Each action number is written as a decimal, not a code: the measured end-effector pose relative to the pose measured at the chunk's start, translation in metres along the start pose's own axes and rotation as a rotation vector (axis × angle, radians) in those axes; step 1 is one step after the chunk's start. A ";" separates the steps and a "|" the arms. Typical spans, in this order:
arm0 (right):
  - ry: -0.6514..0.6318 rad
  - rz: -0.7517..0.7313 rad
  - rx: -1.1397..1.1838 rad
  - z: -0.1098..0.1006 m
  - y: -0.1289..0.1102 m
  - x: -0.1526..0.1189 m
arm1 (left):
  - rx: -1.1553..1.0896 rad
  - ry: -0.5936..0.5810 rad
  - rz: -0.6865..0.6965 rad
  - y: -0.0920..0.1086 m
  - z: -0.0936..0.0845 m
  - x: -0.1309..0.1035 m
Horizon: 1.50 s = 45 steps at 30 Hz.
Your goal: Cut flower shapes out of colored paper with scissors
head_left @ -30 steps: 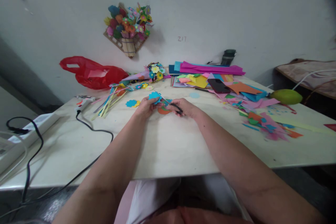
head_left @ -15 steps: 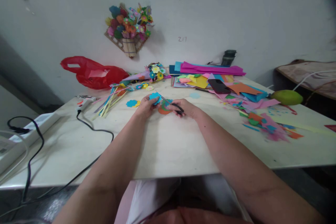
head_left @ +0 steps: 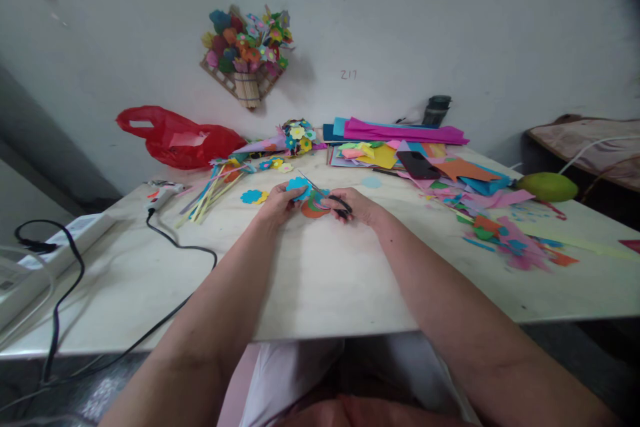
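My left hand pinches a blue paper flower, flat, thin and scallop-edged, between thumb and fingers. My right hand is closed around the black handles of the scissors; the slim metal blades point up and to the left, alongside the flower's right edge. I cannot tell whether the blades touch the paper.

Between my hands, low at the tabletop, lies an orange paper piece with a rounded outline, partly covered by other coloured pieces. Just left of my left hand, a blue-and-yellow cutout pair lies flat, scalloped and overlapping.

The pale, smooth tabletop is bare from my hands to its straight front edge, giving open room between my forearms. Beyond my hands, a round light-blue disc lies flat and separate.

Left limit: narrow paper strips, a glossy, crumpled red plastic bag, and a black cable curving over the surface. Right limit: a flat dark phone on layered sheets, irregular paper scraps, and a smooth, oval green fruit near the right edge.
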State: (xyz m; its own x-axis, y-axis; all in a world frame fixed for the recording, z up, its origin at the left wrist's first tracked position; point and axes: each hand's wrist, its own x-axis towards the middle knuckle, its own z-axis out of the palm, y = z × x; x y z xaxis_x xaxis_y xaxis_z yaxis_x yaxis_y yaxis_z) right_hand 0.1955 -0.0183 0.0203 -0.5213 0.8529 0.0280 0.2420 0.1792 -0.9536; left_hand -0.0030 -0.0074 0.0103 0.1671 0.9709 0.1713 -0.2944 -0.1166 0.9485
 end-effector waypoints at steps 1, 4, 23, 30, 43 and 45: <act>0.001 -0.001 -0.001 0.000 0.000 0.000 | 0.004 0.010 -0.003 0.000 0.000 0.000; -0.001 0.008 -0.005 0.001 -0.001 -0.001 | 0.003 0.048 -0.022 -0.001 -0.001 0.000; 0.015 0.015 -0.004 0.003 -0.001 -0.001 | -0.039 0.060 -0.046 0.000 0.001 -0.001; 0.019 0.019 0.005 0.004 -0.003 -0.002 | -0.033 0.066 -0.049 -0.002 -0.001 0.001; 0.021 0.024 0.007 0.004 0.001 0.003 | -0.028 0.053 -0.035 -0.004 -0.002 0.002; 0.019 0.023 0.009 0.004 0.001 0.002 | -0.027 0.066 -0.036 -0.003 -0.001 0.002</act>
State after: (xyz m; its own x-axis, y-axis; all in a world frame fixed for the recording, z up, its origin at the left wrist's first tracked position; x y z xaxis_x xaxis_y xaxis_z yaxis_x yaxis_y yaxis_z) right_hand 0.1910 -0.0183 0.0181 -0.5002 0.8658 0.0112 0.2467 0.1550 -0.9566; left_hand -0.0028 -0.0048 0.0076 0.1162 0.9862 0.1181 -0.3148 -0.0762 0.9461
